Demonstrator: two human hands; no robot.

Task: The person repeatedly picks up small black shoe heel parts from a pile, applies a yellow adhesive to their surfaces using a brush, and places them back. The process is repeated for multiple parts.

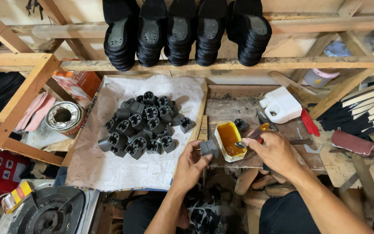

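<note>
Pinching a small dark grey plastic heel block (209, 147) between thumb and fingers, the left hand (192, 167) is holding it up in front of the body. It is gripping the block by its sides, so the face turned toward the other hand is staying bare and easy to reach. The right hand (275, 151) is closing around a thin brush with a red and yellow handle (256, 133), gripping it like a pencil. The brush tip is pointing down toward the block, just to the right of the left hand's pinch.

Between the two hands and a bit further away, a small tin of yellow-orange glue (230, 139) is sitting open on the worn wooden bench (230, 110). It is so close that the brush looks to need only a tiny move to dip in.

To the left of the grip and further away, a pile of the same grey plastic heel blocks (141, 128) is lying on a sheet of white paper (109, 169). Up and to the right of the brush hand, a white plastic jug with a cap (281, 105) is lying on the bench. Far above the grip, a row of black shoe soles (182, 32) is leaning on a wooden shelf rail (221, 64). Far to the left, a round silver can (62, 116) is sitting with its lid off.
</note>
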